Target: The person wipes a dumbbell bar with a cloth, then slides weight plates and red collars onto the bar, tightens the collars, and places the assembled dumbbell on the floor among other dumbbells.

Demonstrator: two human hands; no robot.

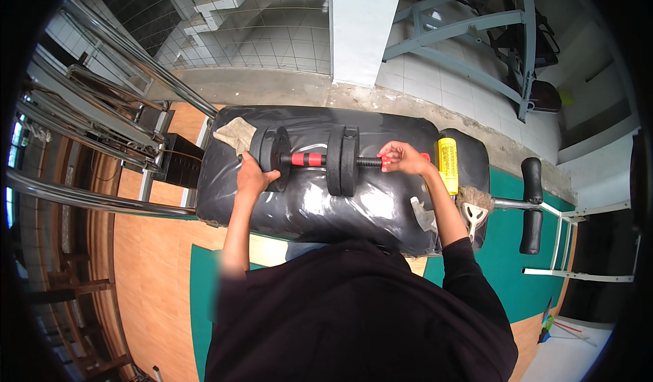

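A dumbbell (309,159) with a red grip and black weight plates lies across a black padded bench (313,205). My left hand (255,177) grips the left black plates (271,152) from the near side. My right hand (401,158) pinches a red collar nut on the right threaded end of the bar, just past the right plates (342,160). A beige rag (237,134) lies on the bench behind the left plates.
A yellow spray can (447,164) lies on the bench right of my right hand, with a brush (474,205) near it. Chrome rails (109,137) of a gym machine run at the left. A grey metal frame (476,28) stands at the back right.
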